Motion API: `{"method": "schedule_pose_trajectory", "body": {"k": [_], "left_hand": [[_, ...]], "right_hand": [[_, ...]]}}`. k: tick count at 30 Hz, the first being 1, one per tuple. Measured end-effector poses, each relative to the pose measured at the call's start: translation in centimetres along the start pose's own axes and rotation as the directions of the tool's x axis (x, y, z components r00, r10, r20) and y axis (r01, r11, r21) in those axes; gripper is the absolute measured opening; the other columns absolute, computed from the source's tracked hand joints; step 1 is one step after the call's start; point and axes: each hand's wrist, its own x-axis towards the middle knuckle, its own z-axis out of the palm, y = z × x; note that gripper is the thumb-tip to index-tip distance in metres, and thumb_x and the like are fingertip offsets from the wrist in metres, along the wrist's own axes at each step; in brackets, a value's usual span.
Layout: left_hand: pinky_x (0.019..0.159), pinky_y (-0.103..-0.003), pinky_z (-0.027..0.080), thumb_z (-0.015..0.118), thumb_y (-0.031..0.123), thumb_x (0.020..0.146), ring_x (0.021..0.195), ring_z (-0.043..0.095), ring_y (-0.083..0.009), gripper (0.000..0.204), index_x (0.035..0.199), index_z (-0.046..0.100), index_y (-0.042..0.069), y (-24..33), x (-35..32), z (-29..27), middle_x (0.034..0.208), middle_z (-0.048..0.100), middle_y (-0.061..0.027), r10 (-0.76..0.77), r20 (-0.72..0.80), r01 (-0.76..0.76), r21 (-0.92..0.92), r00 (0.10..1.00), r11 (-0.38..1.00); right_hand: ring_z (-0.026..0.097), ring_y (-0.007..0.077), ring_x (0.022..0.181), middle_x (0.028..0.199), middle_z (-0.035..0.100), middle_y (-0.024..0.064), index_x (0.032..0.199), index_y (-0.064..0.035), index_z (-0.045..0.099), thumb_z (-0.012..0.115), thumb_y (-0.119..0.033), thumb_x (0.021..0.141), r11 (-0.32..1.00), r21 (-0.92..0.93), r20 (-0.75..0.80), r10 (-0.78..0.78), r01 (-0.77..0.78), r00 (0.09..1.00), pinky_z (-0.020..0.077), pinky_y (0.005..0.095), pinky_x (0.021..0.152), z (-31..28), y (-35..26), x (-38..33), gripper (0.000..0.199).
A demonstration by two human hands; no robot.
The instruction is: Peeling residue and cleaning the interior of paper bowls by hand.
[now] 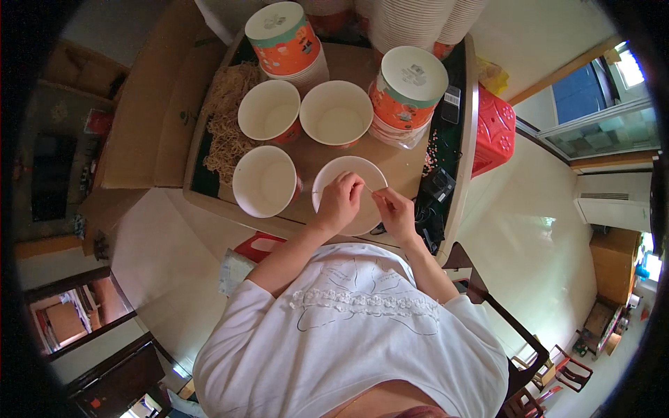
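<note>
My left hand [340, 203] and my right hand [397, 214] are close together over a white-lined paper tub [343, 163] at the table's near edge. The fingers of both are pinched. A thin, pale strand [368, 187] seems to run between the fingertips; it is too fine to name surely. Three more open paper tubs, white inside with orange outsides, stand nearby: one just left [265, 182], one behind it [270, 111], one behind mine [337, 113]. My hands hide part of the nearest tub's inside.
Upside-down stacks of orange tubs stand at the back left [284, 42] and right [408, 87]. Tan shredded paper [226, 118] lies along the left side. A small black device [439, 184] and cables are at the right edge, beside a red stool [495, 132]. A cardboard box [150, 104] stands left.
</note>
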Motion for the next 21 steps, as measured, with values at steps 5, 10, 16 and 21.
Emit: {"method": "schedule_pose_trajectory", "body": {"k": [5,10,16,21], "left_hand": [[0.062,-0.035,0.047,0.060,0.003,0.081,0.071,0.060,-0.0274,0.006,0.085,0.056,0.001,0.4,0.1,-0.2,0.077,0.058,-0.0130,-0.028,0.037,0.030,-0.030,0.999,0.999],[0.059,-0.032,0.048,0.067,0.006,0.077,0.067,0.062,-0.0210,0.017,0.092,0.062,0.002,1.1,0.4,-2.7,0.079,0.061,-0.0103,-0.103,0.204,0.092,0.065,0.974,0.994],[0.062,-0.032,0.049,0.064,0.008,0.080,0.067,0.061,-0.0222,0.008,0.081,0.062,0.000,3.9,-0.4,-4.0,0.079,0.061,-0.0102,-0.194,0.281,0.216,-0.050,0.940,0.975],[0.063,-0.032,0.048,0.061,0.006,0.081,0.070,0.061,-0.0237,0.008,0.080,0.060,-0.001,3.7,-0.8,-3.2,0.080,0.060,-0.0114,-0.165,0.238,0.214,-0.201,0.957,0.956]], "right_hand": [[0.053,0.0146,0.054,0.071,0.061,0.0107,0.091,-0.0032,0.061,0.062,-0.007,0.085,0.999,-0.018,0.016,0.048,-0.047,0.999,0.0439,0.0262,0.051,-0.2,-0.8,0.2,0.007],[0.058,0.0192,0.065,0.082,0.060,0.0116,0.089,-0.0036,0.061,0.065,-0.004,0.081,0.998,-0.018,-0.031,-0.052,0.052,0.998,0.0466,0.0287,0.056,-0.7,-0.9,0.4,0.009],[0.054,0.0288,0.086,0.090,0.057,0.0093,0.095,-0.0091,0.062,0.073,-0.007,0.068,0.897,-0.378,-0.196,-0.319,0.229,0.927,0.0436,0.0383,0.079,-1.1,-0.8,0.3,0.029],[0.054,0.0267,0.080,0.086,0.057,0.0065,0.092,-0.0109,0.063,0.073,-0.008,0.068,0.919,-0.233,-0.134,-0.355,0.319,0.925,0.0428,0.0369,0.072,-0.8,-0.9,-0.3,0.026]]}}
